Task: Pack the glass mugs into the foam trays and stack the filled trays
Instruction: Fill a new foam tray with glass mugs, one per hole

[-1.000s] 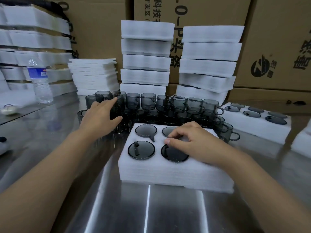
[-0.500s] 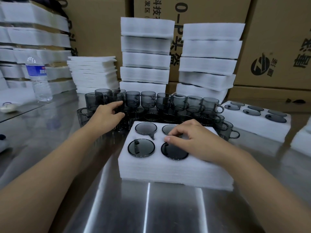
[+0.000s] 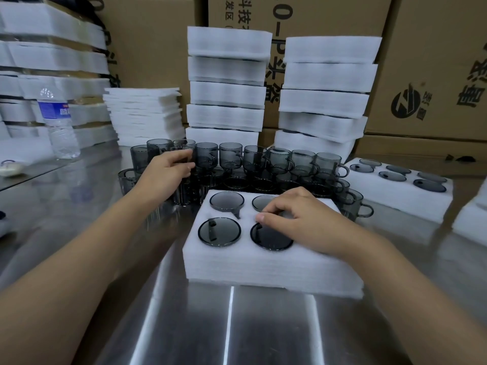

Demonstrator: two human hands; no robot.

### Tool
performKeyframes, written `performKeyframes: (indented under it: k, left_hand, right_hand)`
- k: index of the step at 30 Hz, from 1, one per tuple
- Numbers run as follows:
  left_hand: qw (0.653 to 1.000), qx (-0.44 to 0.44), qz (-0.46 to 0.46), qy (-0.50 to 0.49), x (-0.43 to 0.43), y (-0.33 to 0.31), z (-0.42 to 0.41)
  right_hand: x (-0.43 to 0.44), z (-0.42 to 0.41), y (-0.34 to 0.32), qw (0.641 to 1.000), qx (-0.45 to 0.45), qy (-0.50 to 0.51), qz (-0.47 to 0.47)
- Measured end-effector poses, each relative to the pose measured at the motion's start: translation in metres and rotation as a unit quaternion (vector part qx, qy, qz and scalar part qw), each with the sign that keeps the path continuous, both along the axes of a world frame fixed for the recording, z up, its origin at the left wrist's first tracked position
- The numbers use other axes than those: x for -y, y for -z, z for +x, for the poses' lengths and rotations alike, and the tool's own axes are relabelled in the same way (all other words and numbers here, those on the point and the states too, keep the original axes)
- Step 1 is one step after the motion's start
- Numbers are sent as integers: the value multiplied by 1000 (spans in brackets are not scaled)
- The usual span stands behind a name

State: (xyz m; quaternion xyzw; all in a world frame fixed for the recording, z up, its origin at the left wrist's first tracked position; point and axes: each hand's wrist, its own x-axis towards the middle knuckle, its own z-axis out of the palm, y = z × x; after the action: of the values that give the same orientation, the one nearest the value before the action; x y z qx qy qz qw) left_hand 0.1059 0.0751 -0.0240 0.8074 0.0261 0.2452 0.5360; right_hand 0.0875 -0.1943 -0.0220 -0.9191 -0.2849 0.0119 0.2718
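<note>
Near centre of the worktop (image 3: 237, 325): foam tray (image 3: 263, 264), with mugs seated in the four pockets I can see, e.g. the near-left mug (image 3: 219, 231). On the tray's right side, my right grip (image 3: 297, 217) rests with fingers curled over the near-right mug (image 3: 274, 239); I can't tell if it's pinching anything. My left grip (image 3: 168, 172) is wrapped round one held mug (image 3: 183, 152) in the loose mugs (image 3: 279, 159) just beyond the tray. A second tray (image 3: 395, 204) lies right and tray stacks (image 3: 226, 93) stand far.
</note>
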Motion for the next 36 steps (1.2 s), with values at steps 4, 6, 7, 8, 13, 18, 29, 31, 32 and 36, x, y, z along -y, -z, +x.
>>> performKeyframes:
  k: [4,6,7,8,13,18,29,31,32,36]
  left_hand:
    - [1000,22,2,18,5,0,-1]
    - [999,36,2,25,9,-2,-4]
    - [999,43,0,26,11,-3,-6]
    - [998,51,-2,28,15,-5,-8]
    - [990,130,-28,50,42,-11,-18]
    - [972,171,-103,128,72,-21,-35]
    - [960,96,-58,256,97,-15,-48]
    - [960,101,-59,254,96,-15,-48]
    - [960,103,-60,254,96,-15,-48]
    - [960,102,-58,254,96,-13,-46]
  right_hand:
    - [0,1,1,1000,5,-1,4]
    - [0,2,2,1000,8,-3,7]
    - [0,2,2,1000,9,-4,9]
    - [0,2,2,1000,12,-7,12]
    - [-1,3,0,997,48,-11,54]
    - [-2,9,-1,977,14,28,212]
    - [1,18,-2,955,12,79,287]
    - [0,17,-3,953,6,63,296]
    - [0,16,-3,953,4,58,296]
    - [2,16,-2,952,3,59,301]
